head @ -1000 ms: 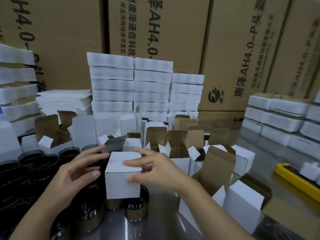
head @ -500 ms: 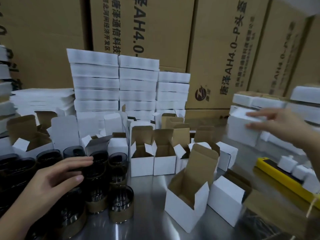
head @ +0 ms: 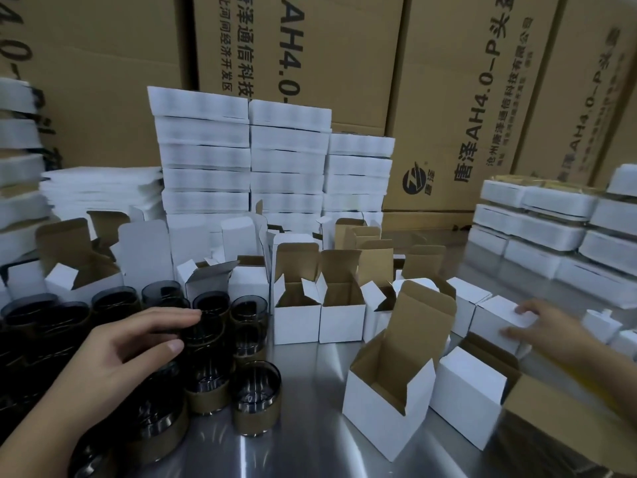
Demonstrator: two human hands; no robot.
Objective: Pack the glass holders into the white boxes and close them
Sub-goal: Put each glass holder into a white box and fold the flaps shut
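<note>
Packing at a shiny steel desk [head: 303, 429], both grips out.
Pinching a closed white cardboard box [head: 494, 317] at far right with the right grip [head: 548, 334], thumb in front, fingers [head: 525, 309] on top; hovering the left grip [head: 120, 357], nearly flat and empty, over the dark round glass holders with tan bands [head: 256, 398] clustered at left.

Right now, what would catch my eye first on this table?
Tall stacks of white packaging rise at the back, against cardboard cartons. At front left, a crowd of dark glass holders sits under the left hand; an open white box stands front centre, and the right hand grips a closed white box at right.
</note>
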